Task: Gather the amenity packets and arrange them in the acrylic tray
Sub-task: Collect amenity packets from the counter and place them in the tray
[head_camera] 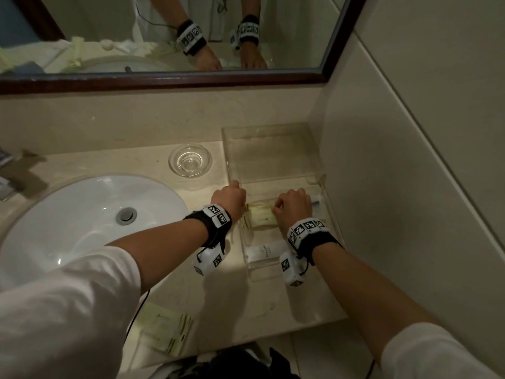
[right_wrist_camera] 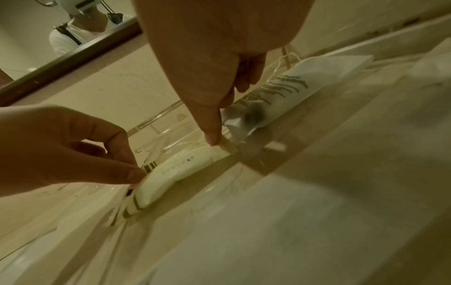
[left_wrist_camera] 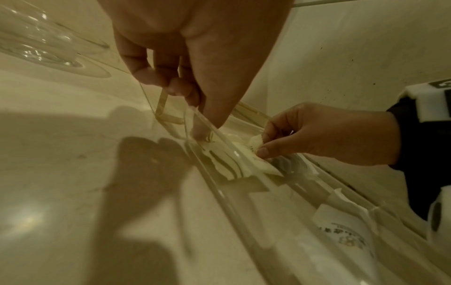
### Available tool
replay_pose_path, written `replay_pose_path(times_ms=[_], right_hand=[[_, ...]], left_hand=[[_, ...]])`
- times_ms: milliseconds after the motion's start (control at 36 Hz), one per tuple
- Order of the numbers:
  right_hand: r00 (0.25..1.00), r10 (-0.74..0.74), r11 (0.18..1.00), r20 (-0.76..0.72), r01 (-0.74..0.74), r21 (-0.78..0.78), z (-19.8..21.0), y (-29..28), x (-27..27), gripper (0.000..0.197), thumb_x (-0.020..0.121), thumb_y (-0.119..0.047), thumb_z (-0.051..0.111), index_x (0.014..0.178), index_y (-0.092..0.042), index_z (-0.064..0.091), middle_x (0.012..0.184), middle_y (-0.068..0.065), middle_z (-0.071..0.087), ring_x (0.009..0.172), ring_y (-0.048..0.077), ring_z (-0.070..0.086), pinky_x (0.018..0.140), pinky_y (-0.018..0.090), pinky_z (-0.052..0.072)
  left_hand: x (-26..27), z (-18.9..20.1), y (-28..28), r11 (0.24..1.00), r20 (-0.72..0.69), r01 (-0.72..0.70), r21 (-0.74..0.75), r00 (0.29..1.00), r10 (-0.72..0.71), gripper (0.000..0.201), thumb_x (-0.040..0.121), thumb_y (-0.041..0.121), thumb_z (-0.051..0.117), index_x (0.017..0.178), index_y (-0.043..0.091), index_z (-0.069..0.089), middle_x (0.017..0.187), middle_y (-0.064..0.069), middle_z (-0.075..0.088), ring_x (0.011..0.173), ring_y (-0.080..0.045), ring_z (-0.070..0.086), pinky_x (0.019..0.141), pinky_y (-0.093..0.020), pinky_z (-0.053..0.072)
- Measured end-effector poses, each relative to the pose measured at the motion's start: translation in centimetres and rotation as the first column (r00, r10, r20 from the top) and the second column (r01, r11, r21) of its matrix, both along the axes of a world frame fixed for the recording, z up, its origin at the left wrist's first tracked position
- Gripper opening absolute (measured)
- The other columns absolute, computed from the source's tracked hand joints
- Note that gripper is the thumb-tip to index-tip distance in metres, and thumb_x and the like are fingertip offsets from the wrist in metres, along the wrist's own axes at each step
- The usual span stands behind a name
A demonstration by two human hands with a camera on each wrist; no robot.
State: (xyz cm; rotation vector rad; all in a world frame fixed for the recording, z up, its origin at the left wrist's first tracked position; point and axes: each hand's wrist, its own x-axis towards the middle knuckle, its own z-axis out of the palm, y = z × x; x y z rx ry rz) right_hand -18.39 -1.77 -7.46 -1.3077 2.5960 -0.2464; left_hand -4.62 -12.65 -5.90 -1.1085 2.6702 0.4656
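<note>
Your left hand (head_camera: 229,197) and right hand (head_camera: 293,205) each pinch one end of the cream packet (head_camera: 259,218). It lies sideways between them, low inside the acrylic tray (head_camera: 314,149).

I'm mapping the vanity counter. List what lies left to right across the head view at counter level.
White sink basin → drain stopper → glass dish → left hand → cream amenity packet → right hand → acrylic tray's right wall.

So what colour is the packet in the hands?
Pale cream packet with dark stripes at one end; right wrist view shows it best.
</note>
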Motion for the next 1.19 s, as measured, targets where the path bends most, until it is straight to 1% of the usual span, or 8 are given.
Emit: replay_pose_path(times_ms=[194,333,444,528,583,694,861,1194], right_hand=[[1.000,-0.015,0.999,0.006,0.015,-0.034,0.3,0.0,-0.1,0.002,0.077,-0.022,0.061,0.075,-0.021,0.061,0.086,-0.002,0.062,0.092,0.020,0.048,0.085,0.032,0.038],[0.998,0.056,0.996,-0.008,-0.057,-0.073,-0.3,0.4,-0.2,0.006,0.082,-0.021,0.059,0.083,-0.021,0.064,0.092,-0.002,0.062,0.095,0.020,0.048,0.084,0.030,0.036],[0.989,0.137,0.989,-0.057,-0.140,-0.054,-0.7,0.6,-0.1,0.012,0.085,-0.023,0.058,0.094,-0.023,0.066,0.101,-0.002,0.062,0.102,0.019,0.048,0.089,0.031,0.035],[0.977,0.195,0.980,-0.082,-0.197,-0.013,-0.6,0.9,-0.2,0.021,0.083,-0.034,0.059,0.101,-0.024,0.064,0.106,-0.003,0.059,0.106,0.019,0.046,0.093,0.033,0.034],[0.967,0.244,0.970,-0.069,-0.243,0.019,-0.4,1.1,-0.4,0.031,0.081,-0.042,0.062,0.107,-0.025,0.062,0.110,-0.003,0.057,0.109,0.020,0.044,0.096,0.035,0.034],[0.934,0.349,0.935,-0.080,-0.340,0.104,0.1,1.5,-0.8,0.050,0.075,-0.053,0.066,0.116,-0.025,0.058,0.116,-0.002,0.052,0.112,0.020,0.041,0.097,0.035,0.033],[0.897,0.412,0.908,-0.157,-0.391,0.152,0.6,1.7,-0.6,0.049,0.075,-0.049,0.067,0.116,-0.024,0.060,0.122,0.000,0.047,0.115,0.023,0.037,0.096,0.037,0.029],[0.869,0.450,0.883,-0.206,-0.399,0.248,1.1,1.5,0.4,0.031,0.073,-0.018,0.064,0.103,-0.012,0.065,0.123,0.004,0.046,0.116,0.026,0.038,0.095,0.037,0.030]], left_hand=[[0.2,-0.3,0.1,1.000,-0.124,0.000,0.022,0.992,0.002,0.011,0.082,0.008,0.057,0.091,0.013,0.062,0.105,-0.008,0.052,0.086,-0.032,0.059,0.073,-0.036,0.048],[0.5,-0.7,0.1,0.999,-0.185,0.051,0.002,0.981,-0.050,0.015,0.081,0.008,0.059,0.087,0.016,0.070,0.099,-0.007,0.057,0.090,-0.028,0.058,0.075,-0.033,0.045],[0.8,-0.7,0.0,0.990,-0.148,0.124,-0.063,0.980,-0.132,0.017,0.085,0.030,0.061,0.096,0.020,0.070,0.105,-0.003,0.057,0.099,-0.024,0.055,0.080,-0.031,0.042],[1.4,-0.7,0.1,0.979,-0.091,0.182,-0.089,0.977,-0.190,0.040,0.078,0.056,0.062,0.100,0.023,0.069,0.106,-0.001,0.054,0.101,-0.021,0.051,0.084,-0.032,0.041],[1.6,-0.8,0.2,0.968,-0.060,0.225,-0.114,0.971,-0.233,0.047,0.075,0.061,0.062,0.105,0.025,0.066,0.109,0.000,0.052,0.104,-0.021,0.048,0.086,-0.032,0.040],[1.9,-0.7,0.4,0.949,-0.020,0.276,-0.152,0.959,-0.282,0.051,0.075,0.060,0.062,0.113,0.026,0.063,0.114,0.001,0.053,0.108,-0.021,0.045,0.088,-0.031,0.036],[1.8,0.0,0.8,0.918,0.084,0.340,-0.204,0.940,-0.330,0.050,0.078,0.060,0.057,0.115,0.027,0.062,0.111,0.003,0.062,0.111,-0.021,0.046,0.092,-0.033,0.034],[1.3,0.1,1.9,0.916,0.134,0.336,-0.218,0.940,-0.313,0.044,0.083,0.047,0.056,0.117,0.020,0.058,0.117,-0.003,0.060,0.116,-0.025,0.042,0.096,-0.034,0.034]])
